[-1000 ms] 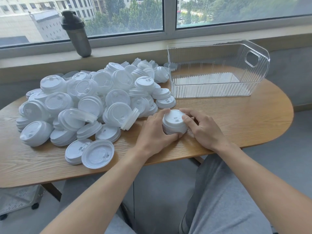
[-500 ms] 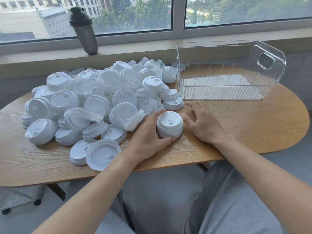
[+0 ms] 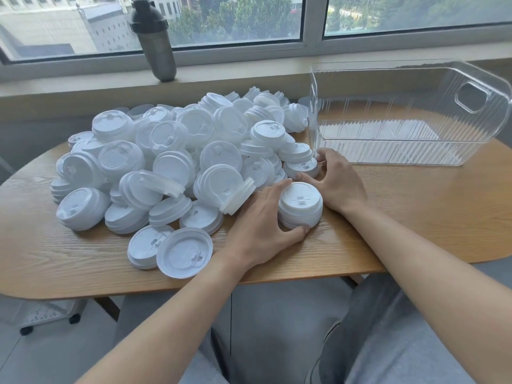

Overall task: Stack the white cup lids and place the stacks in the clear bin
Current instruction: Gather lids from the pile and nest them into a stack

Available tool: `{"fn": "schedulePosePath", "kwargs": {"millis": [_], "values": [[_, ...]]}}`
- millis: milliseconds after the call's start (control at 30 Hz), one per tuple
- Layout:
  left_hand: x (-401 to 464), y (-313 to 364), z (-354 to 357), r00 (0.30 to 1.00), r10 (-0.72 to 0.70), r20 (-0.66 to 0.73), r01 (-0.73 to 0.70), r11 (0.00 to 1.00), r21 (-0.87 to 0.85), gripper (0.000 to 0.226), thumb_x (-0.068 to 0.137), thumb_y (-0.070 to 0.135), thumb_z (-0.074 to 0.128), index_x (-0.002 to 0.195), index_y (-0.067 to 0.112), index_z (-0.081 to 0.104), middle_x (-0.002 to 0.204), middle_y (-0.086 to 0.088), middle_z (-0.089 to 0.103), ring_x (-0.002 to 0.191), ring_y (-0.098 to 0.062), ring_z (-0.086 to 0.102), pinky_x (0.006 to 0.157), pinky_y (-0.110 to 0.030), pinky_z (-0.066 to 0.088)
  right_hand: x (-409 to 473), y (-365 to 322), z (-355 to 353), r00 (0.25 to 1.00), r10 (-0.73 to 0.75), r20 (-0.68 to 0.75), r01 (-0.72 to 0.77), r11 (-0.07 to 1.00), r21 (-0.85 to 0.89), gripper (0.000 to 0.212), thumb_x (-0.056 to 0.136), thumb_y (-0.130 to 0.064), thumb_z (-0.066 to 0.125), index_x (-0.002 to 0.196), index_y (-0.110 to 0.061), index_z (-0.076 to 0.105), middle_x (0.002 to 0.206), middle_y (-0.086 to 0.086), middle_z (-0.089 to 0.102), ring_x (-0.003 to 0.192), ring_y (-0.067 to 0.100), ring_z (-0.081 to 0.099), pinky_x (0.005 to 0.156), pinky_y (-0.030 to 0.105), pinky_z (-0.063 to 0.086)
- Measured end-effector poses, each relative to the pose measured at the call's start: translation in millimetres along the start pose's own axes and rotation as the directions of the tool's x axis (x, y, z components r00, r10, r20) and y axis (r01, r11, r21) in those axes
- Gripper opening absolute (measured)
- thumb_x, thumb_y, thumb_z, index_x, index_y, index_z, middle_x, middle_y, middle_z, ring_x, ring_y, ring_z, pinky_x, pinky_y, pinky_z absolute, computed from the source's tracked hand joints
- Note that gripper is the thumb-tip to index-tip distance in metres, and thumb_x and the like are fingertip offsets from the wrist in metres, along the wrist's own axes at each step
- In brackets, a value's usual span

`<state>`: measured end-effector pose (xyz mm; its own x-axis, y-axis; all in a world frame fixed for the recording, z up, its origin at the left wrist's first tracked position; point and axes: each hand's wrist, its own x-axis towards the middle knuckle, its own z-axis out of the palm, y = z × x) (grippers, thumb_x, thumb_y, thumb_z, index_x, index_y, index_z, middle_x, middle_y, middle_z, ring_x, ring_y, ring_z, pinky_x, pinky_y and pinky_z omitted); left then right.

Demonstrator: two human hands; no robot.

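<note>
Two hands at a short lid stack (image 3: 300, 205), left hand (image 3: 259, 227) gripping it; right hand (image 3: 336, 180) reaching, fingers loose, towards pile lid (image 3: 302, 167)

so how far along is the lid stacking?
Early. Done: nothing, the clear bin holds no lids. In hand: left hand grips one short stack on the table; right hand reaches a nearby lid. Left: the large loose pile.

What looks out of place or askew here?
Nothing is damaged. The lids lie in a loose heap, many tilted or upside down, as expected before stacking. The bin stands upright with no lids inside. The left hand grips a small stack.
</note>
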<state>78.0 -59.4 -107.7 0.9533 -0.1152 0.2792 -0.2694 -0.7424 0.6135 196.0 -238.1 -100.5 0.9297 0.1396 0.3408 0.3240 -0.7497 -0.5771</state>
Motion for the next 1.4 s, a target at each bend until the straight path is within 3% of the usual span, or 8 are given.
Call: {"fn": "schedulePosePath", "kwargs": {"millis": [200,500,767,933,1233,1400], "values": [[-1,1,0,1.000,-0.004,-0.001,0.004,1.000,0.000,0.091,0.078,0.053,0.079,0.154,0.032,0.033,0.150,0.008,0.047,0.141,-0.008,0.039,0.117,-0.032,0.034,0,4,0,0.999,0.037,-0.006,-0.037,0.999,0.031,0.070,0.083,-0.049,0.078,0.137,-0.013,0.052,0.121,-0.001,0.063,0.118,0.021,0.056,0.098,0.042,0.048],[-1,2,-1,1.000,-0.006,0.002,0.006,1.000,0.011,0.091,0.077,0.058,0.074,0.153,0.033,0.032,0.150,0.009,0.047,0.141,-0.009,0.039,0.117,-0.035,0.035,9,-12,10,0.992,0.067,-0.108,-0.075,0.994,-0.079,0.078,0.070,-0.076,0.073,0.118,-0.016,0.057,0.107,-0.001,0.068,0.108,0.025,0.059,0.090,0.044,0.049],[-1,2,-1,1.000,-0.003,-0.008,0.003,1.000,0.003,0.090,0.078,0.051,0.080,0.154,0.032,0.034,0.150,0.009,0.047,0.141,-0.007,0.038,0.117,-0.028,0.033,5,-9,8,0.992,0.073,-0.106,-0.081,0.994,-0.071,0.068,0.076,-0.066,0.073,0.120,-0.016,0.058,0.114,-0.001,0.065,0.112,0.024,0.057,0.092,0.042,0.046],[-2,2,-1,1.000,-0.005,-0.002,0.005,1.000,-0.007,0.091,0.078,0.052,0.079,0.154,0.031,0.035,0.151,0.009,0.047,0.141,-0.008,0.039,0.118,-0.032,0.034,-15,0,-2,0.989,0.076,-0.126,-0.083,0.995,-0.051,0.068,0.075,-0.063,0.075,0.121,-0.015,0.060,0.114,0.001,0.065,0.112,0.024,0.056,0.094,0.043,0.048],[-3,2,-2,1.000,-0.013,0.014,0.013,1.000,-0.026,0.092,0.074,0.056,0.076,0.153,0.030,0.036,0.148,0.009,0.049,0.139,-0.009,0.042,0.117,-0.037,0.036,-62,19,-34,0.984,0.104,-0.144,-0.113,0.992,-0.058,0.065,0.074,-0.066,0.073,0.118,-0.021,0.061,0.112,-0.004,0.064,0.111,0.021,0.053,0.096,0.045,0.047],[-3,1,-2,1.000,-0.012,0.008,0.012,0.999,-0.040,0.092,0.070,0.054,0.075,0.151,0.030,0.038,0.147,0.009,0.051,0.138,-0.009,0.043,0.116,-0.037,0.037,-82,23,-48,0.988,0.097,-0.119,-0.107,0.991,-0.080,0.079,0.068,-0.077,0.069,0.123,-0.022,0.059,0.105,-0.009,0.061,0.106,0.017,0.049,0.095,0.040,0.046]]}}
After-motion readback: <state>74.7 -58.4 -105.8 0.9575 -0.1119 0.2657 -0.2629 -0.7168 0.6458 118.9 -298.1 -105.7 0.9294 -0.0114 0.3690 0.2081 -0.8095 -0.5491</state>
